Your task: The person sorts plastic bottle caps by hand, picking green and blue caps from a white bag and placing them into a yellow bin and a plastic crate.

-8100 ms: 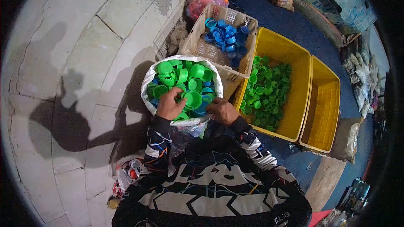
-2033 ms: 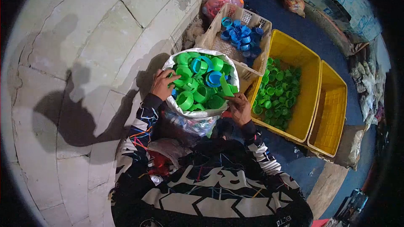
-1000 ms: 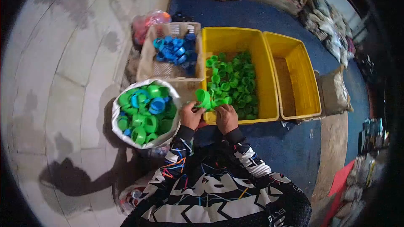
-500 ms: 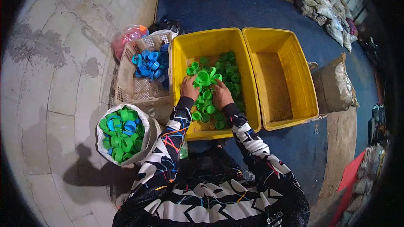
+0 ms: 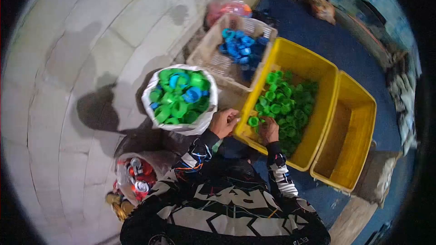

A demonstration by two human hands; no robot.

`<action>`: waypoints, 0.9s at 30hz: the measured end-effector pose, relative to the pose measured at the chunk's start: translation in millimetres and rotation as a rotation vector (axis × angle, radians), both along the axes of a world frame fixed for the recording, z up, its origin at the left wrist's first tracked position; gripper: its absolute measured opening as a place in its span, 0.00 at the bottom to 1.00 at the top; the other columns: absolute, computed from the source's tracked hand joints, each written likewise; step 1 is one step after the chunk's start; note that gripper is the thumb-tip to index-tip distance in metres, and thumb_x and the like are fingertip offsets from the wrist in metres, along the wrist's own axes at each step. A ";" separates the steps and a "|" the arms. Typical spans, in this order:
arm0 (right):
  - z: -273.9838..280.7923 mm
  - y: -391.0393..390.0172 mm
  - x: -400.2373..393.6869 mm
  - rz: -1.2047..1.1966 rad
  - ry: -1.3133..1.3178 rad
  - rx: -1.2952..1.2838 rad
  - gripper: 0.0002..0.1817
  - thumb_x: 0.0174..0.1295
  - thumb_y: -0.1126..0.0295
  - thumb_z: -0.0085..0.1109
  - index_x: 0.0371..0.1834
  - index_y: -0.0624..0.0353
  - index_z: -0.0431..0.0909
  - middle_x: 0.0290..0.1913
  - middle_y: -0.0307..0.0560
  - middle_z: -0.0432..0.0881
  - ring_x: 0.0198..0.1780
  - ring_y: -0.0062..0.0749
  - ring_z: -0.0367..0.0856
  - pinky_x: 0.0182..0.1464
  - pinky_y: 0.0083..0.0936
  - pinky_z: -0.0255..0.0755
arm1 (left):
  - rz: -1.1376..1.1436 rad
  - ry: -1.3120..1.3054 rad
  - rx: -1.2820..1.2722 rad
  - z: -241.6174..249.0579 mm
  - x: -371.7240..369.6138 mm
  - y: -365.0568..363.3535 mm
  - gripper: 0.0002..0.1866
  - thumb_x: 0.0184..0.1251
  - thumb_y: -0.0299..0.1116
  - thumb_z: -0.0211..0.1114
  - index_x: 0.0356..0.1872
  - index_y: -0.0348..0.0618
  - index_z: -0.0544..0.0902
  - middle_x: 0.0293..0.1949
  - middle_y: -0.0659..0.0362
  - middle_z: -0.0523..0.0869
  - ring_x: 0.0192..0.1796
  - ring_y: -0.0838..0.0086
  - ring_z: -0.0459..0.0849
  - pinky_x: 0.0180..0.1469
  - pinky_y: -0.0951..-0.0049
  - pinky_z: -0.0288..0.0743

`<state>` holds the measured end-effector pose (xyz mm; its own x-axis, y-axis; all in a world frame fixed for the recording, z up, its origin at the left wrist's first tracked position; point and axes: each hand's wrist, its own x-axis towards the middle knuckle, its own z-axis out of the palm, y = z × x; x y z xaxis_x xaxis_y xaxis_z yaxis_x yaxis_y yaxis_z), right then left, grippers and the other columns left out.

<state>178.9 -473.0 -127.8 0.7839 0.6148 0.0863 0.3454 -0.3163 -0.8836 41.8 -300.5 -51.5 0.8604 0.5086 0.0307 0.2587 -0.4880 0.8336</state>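
Observation:
Green plastic caps point(image 5: 285, 104) lie heaped in the nearer yellow bin point(image 5: 328, 109). My right hand point(image 5: 269, 131) is inside this bin at its near left corner, fingers closed at a green cap point(image 5: 253, 121); blur softens the exact grip. At the bin's left rim is my left hand point(image 5: 222, 123), its fingers curled, and whatever they may hold is hidden. Left of it stands a white sack point(image 5: 212, 109) full of green caps with a few blue ones point(image 5: 192, 94) among them.
A pale plastic crate point(image 5: 203, 61) with blue caps point(image 5: 238, 45) stands behind the sack. To the right is a second yellow bin point(image 5: 370, 122). A bag with red and silver pieces point(image 5: 141, 179) sits at lower left, and a block wall point(image 5: 59, 109) runs along the left.
The view has swung left. My hands moved apart and towards the near left corner of the bin; the green caps held up between them are no longer there.

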 end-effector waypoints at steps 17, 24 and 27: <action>99.4 227.5 -136.7 0.629 -0.551 -0.145 0.21 0.52 0.71 0.63 0.52 0.52 0.79 0.56 0.61 0.70 0.54 0.57 0.74 0.54 0.45 0.72 | 0.452 0.142 0.619 42.3 -197.6 155.4 0.19 0.50 0.40 0.75 0.40 0.41 0.82 0.42 0.49 0.78 0.46 0.51 0.77 0.53 0.48 0.65; 68.0 245.1 -150.7 0.599 -0.460 -0.355 0.22 0.52 0.61 0.64 0.52 0.51 0.80 0.58 0.66 0.68 0.57 0.59 0.72 0.58 0.47 0.70 | 0.356 0.215 0.469 48.5 -194.3 159.5 0.16 0.52 0.40 0.74 0.34 0.39 0.82 0.43 0.48 0.77 0.49 0.53 0.76 0.52 0.52 0.67; 41.8 241.1 -139.5 0.637 -0.509 -0.235 0.17 0.53 0.64 0.65 0.45 0.55 0.81 0.56 0.64 0.70 0.55 0.57 0.74 0.55 0.46 0.71 | 0.324 0.029 0.406 50.7 -201.0 166.1 0.15 0.57 0.39 0.72 0.34 0.37 0.80 0.38 0.49 0.78 0.39 0.56 0.79 0.44 0.59 0.71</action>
